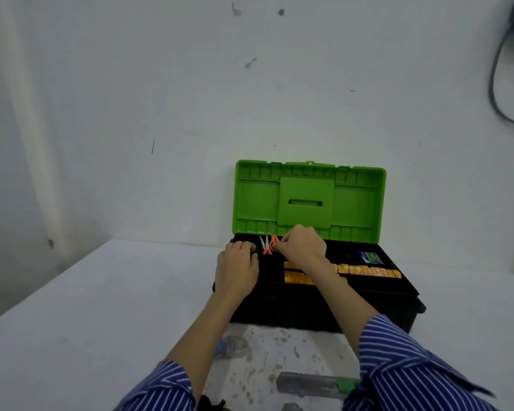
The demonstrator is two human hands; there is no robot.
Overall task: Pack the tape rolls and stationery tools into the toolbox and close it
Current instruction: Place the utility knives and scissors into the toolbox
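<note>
Putting the scissors in the box

The black plastic toolbox (315, 310) sits on the white worktop (86, 307) with its green lid (309, 200) standing open. The right hand (304, 244) pinches the small orange-handled scissors (268, 247) in the tray's back left corner, and the left hand (237, 266) rests beside them with its fingers curled on the tray edge. Yellow tape rolls (365, 271) already lie inside. Next, I think, let go, grab the clear green-tipped tool (315, 385) near the striped sleeves, then shut the lid. A small blue-green packet (371, 257) has writing too blurry to read.
</note>
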